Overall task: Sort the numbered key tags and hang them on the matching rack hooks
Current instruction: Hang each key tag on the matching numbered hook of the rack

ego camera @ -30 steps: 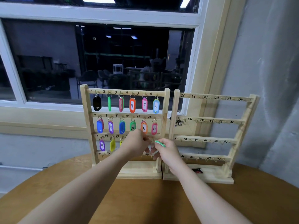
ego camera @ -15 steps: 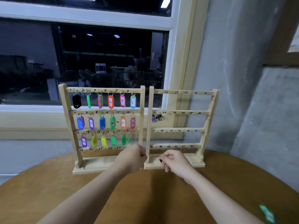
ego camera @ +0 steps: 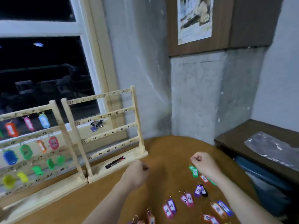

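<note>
I'm seeing loose key tags (ego camera: 187, 198) lying at four o'clock on the table (ego camera: 163, 152). Left hand (ego camera: 137, 171) and right hand (ego camera: 203, 164) are hovering, curled, holding nothing. Tags look light, rigid, slippery; I'm judging the ring best to pinch.

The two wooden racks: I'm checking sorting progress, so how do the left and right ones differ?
The left rack carries many coloured tags on its hooks; the right rack carries only a dark cluster at its second rail. A dark flat object lies on the right rack's base, none shows on the left's. Both are pale wood with numbered rails.
</note>
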The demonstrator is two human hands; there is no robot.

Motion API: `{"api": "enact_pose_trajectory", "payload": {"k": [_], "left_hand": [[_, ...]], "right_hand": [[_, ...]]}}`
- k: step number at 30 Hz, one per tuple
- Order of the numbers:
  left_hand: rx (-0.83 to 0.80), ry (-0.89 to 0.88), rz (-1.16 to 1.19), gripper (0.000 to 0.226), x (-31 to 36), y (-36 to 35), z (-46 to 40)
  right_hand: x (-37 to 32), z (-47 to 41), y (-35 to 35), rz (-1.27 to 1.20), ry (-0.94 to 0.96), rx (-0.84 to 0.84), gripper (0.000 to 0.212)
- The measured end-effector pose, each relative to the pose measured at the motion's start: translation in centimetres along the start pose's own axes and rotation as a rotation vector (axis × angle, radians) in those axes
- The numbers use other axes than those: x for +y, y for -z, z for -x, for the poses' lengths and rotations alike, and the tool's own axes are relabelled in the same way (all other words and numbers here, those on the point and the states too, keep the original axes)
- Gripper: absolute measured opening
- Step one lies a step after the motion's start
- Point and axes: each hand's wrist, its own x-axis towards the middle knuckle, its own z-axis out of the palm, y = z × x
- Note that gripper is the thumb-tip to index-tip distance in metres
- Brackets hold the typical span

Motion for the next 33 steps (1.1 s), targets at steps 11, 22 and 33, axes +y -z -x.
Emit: {"api": "enact_pose_trajectory", "payload": {"k": [11, 22, 33], "left_hand": [[-0.161, -0.123, 0.120, 0.018, 8.3, -9.5, -6.6], [-0.167, -0.115, 0.197, 0.038, 8.6, -13.1, -9.7], [-0.155, -0.057, 0.211, 0.013, 7.8, -13.7, -11.2]], "right_hand": [[5.3, -1.6, 1.6, -0.026, -0.182, -0.289, 0.045], [6.0, -3.9, 0.1, 0.127, -0.164, -0.303, 0.040], [6.7, -4.2, 1.2, -0.113, -0.144, -0.291, 0.021]]}}
